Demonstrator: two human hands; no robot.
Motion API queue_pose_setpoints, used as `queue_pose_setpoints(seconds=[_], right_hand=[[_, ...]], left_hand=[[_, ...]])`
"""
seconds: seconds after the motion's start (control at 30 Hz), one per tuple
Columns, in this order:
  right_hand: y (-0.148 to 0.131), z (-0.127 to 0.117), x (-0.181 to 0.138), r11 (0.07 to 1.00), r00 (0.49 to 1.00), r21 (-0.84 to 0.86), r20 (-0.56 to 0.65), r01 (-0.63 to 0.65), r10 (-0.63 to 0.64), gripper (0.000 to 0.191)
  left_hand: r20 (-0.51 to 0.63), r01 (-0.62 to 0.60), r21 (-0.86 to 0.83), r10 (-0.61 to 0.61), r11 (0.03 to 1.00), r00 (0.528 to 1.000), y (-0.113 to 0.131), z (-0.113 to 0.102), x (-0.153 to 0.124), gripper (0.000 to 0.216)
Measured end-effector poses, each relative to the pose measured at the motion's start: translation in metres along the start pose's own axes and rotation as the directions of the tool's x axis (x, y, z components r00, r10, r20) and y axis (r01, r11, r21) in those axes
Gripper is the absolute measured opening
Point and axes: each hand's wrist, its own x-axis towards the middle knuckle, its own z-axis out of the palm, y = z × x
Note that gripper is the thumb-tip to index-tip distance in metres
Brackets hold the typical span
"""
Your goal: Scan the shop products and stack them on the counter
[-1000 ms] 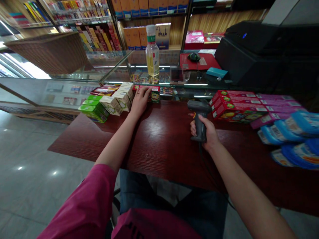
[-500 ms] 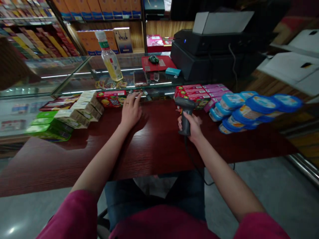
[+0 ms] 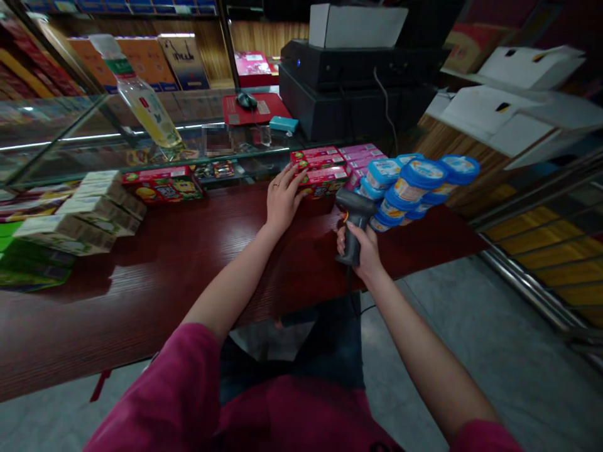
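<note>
While the right hand (image 3: 368, 252) is grasping the scanner (image 3: 354, 216), the left hand (image 3: 281, 199) is holding its fingers spread at the left end of the red boxes (image 3: 330, 180) on the desk (image 3: 188, 251) (touch is unclear); pinching one squarely would be sparing the adjoining pink boxes (image 3: 360, 154).

- A dark reddish-brown worktop (image 3: 207, 251) spread beneath the left hand (image 3: 282, 199) and right hand (image 3: 362, 248).
- A glass display counter (image 3: 198, 107) ran beyond the left hand.
- A bright light strip (image 3: 38, 149) crossed it, farther left.
- Wood-backed shelves (image 3: 215, 50) rose behind that counter.
- Metal rails (image 3: 522, 280) stood right of the right hand.
- Grey floor (image 3: 452, 298) showed nearer, below them.
</note>
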Motion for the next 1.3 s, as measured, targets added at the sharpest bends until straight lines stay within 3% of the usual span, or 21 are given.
queue_pose_setpoints(seconds=[0.13, 0.27, 0.47, 0.57, 0.67, 0.77, 0.9, 1.1, 1.3], right_hand=[[-0.001, 0.004, 0.001, 1.0, 0.999, -0.017, 0.034, 0.001, -0.001, 0.042], [0.0, 0.019, 0.014, 0.997, 0.989, 0.002, 0.131, -0.072, 0.071, 0.038], [0.019, 0.08, 0.052, 0.975, 0.909, -0.019, 0.358, -0.222, 0.214, 0.05], [0.035, 0.114, 0.07, 0.962, 0.871, -0.011, 0.422, -0.272, 0.251, 0.048], [0.049, 0.131, 0.079, 0.955, 0.852, 0.015, 0.456, -0.296, 0.257, 0.047], [0.053, 0.128, 0.079, 0.956, 0.836, 0.017, 0.489, -0.294, 0.248, 0.046], [0.047, 0.117, 0.071, 0.955, 0.802, -0.02, 0.538, -0.295, 0.259, 0.042], [0.04, 0.123, 0.058, 0.956, 0.783, -0.046, 0.563, -0.291, 0.265, 0.046], [0.041, 0.124, 0.059, 0.962, 0.826, -0.04, 0.503, -0.272, 0.254, 0.049]], left_hand=[[-0.023, 0.074, -0.085, -0.076, 0.994, 0.997, -0.029, -0.061, -0.036, 0.05], [-0.072, 0.209, -0.216, -0.229, 0.954, 0.971, -0.067, -0.119, -0.076, 0.052], [-0.051, 0.41, -0.479, -0.491, 0.777, 0.87, -0.116, -0.173, -0.113, 0.089], [-0.054, 0.45, -0.599, -0.594, 0.662, 0.803, -0.128, -0.183, -0.118, 0.087], [-0.018, 0.443, -0.739, -0.671, 0.509, 0.741, -0.131, -0.185, -0.117, 0.065], [-0.003, 0.37, -0.853, -0.713, 0.368, 0.701, -0.129, -0.185, -0.113, 0.048], [0.018, 0.292, -0.919, -0.709, 0.266, 0.705, -0.129, -0.184, -0.11, 0.043], [-0.029, 0.269, -0.905, -0.679, 0.33, 0.734, -0.136, -0.187, -0.112, 0.046], [-0.142, 0.282, -0.756, -0.569, 0.59, 0.81, -0.137, -0.187, -0.119, 0.07]])
